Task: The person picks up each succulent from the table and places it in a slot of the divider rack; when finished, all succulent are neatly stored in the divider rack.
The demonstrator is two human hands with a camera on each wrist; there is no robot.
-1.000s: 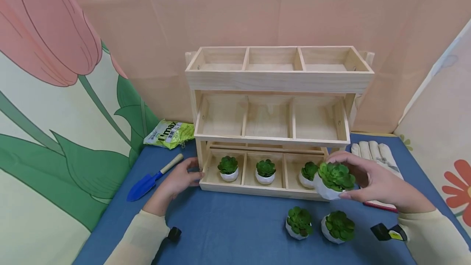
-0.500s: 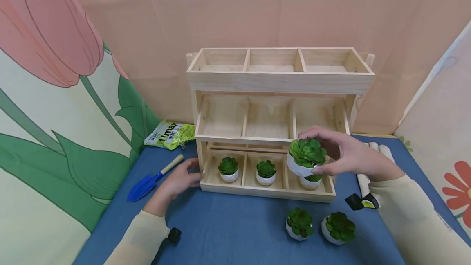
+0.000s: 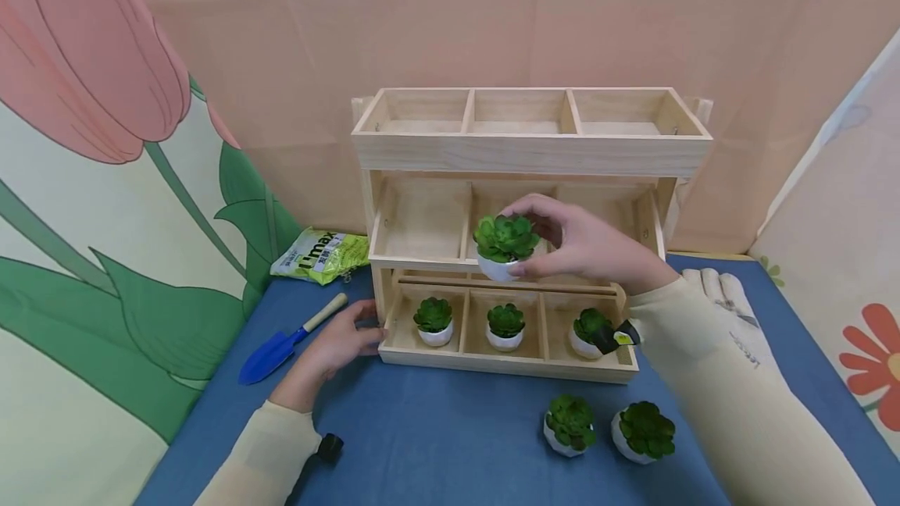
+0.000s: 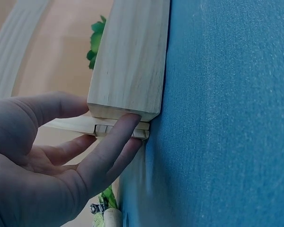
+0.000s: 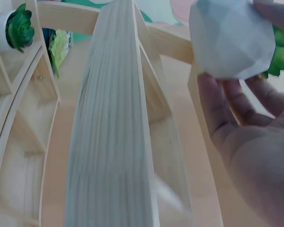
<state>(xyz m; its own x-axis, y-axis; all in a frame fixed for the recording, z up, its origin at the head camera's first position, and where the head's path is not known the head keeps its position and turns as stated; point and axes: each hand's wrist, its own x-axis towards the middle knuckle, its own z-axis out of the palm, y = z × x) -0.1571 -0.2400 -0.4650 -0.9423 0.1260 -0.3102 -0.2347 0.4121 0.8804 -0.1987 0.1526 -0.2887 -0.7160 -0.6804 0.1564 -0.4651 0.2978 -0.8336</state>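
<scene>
My right hand (image 3: 580, 244) holds a green succulent (image 3: 505, 237) in a white pot, in front of the middle tier's centre compartment. In the right wrist view the faceted pot (image 5: 232, 40) sits between thumb and fingers. A three-tier wooden plant shelf (image 3: 531, 155) stands on the blue cloth. My left hand (image 3: 344, 342) grips the left end of its bottom tier, thumb and fingers at the corner (image 4: 125, 111). Each bottom compartment holds one small succulent: left (image 3: 433, 317), middle (image 3: 505, 322) and right (image 3: 587, 324), the last partly behind the right wrist's camera.
Two more potted succulents, one (image 3: 569, 424) beside the other (image 3: 643, 432), stand on the cloth in front. A blue trowel (image 3: 274, 356) and a green bag (image 3: 322, 254) lie left of the shelf. White gloves (image 3: 724, 291) lie on the right, partly covered by the sleeve.
My right hand has carried the succulent left and upward, from beside the bottom tier's right end to the middle tier. My left hand has stayed at the shelf's corner.
</scene>
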